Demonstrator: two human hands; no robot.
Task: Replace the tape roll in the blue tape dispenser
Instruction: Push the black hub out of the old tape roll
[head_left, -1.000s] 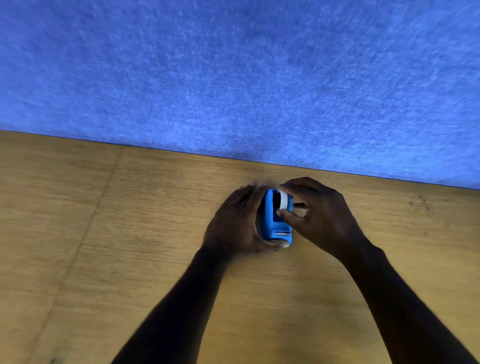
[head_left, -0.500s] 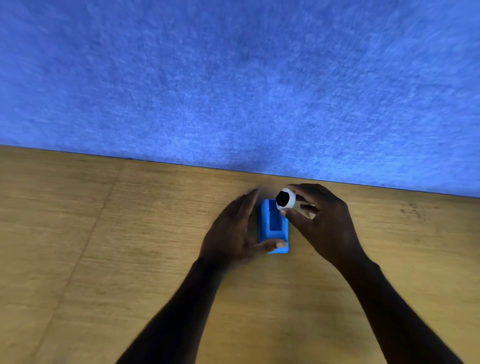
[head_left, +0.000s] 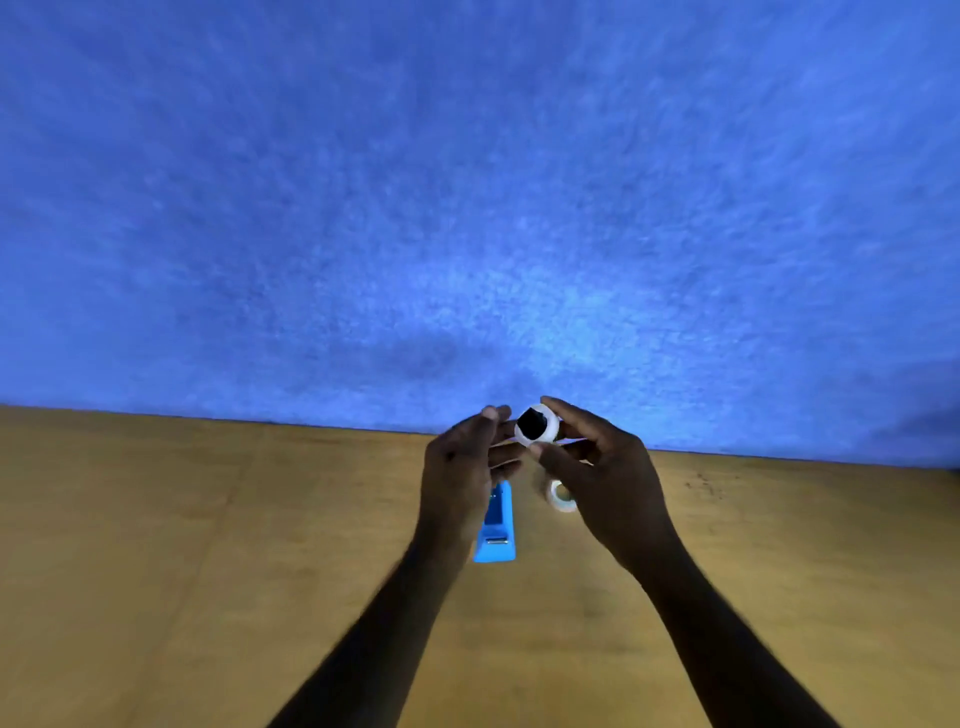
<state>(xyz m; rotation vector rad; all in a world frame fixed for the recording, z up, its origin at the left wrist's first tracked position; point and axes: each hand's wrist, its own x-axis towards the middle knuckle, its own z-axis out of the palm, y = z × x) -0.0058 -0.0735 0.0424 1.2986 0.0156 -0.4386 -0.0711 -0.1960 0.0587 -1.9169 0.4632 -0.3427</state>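
Overhead, right hand (head_left: 602, 483) pinches tape roll (head_left: 537, 426); left hand (head_left: 462, 478) open; wooden table (head_left: 156, 571), blue wall (head_left: 467, 182).

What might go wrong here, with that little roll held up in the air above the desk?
The right hand pinches the roll with the black core only at its fingertips, so it may slip and fall. A second roll lies loose on the wooden desk right under the hands and may get knocked away. The blue dispenser, held by nobody, could be bumped aside.

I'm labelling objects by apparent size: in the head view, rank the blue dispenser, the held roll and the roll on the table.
1. blue dispenser, partly hidden by the left hand.
2. held roll in the right hand.
3. roll on the table, partly hidden; the held roll is nearer the camera, so this ranking is unsure.
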